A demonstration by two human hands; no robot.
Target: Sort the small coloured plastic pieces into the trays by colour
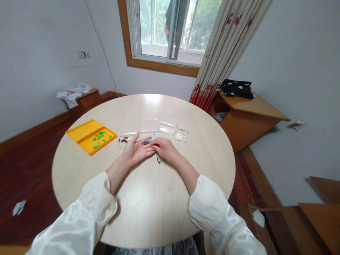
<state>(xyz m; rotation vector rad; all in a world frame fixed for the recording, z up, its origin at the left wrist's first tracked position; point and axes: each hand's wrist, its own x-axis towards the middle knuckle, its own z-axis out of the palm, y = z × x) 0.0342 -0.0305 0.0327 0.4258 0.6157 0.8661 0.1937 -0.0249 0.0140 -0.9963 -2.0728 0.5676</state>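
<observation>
Worktop [143,205], right of the open yellow case [87,136]: I see left hand [136,150] palm up, grip released; right hand [166,149], grip pinching a tiny yellow piece [150,145] at left fingers [149,149]. Green pieces [100,133] inside case; clear tray [130,134] beside it.

I am in a room that looks like part of a home. Ahead, a sliding window [152,30] in a brown frame [164,68] looks onto greenery [203,30], and a pale, red-patterned curtain [225,39] hangs at its right. Around me are plain white walls [39,46], a dark reddish floor [26,166], a round pale table [148,205] and, to the right, a brown cabinet [244,127] with folded black cloth [237,90] on top.
</observation>
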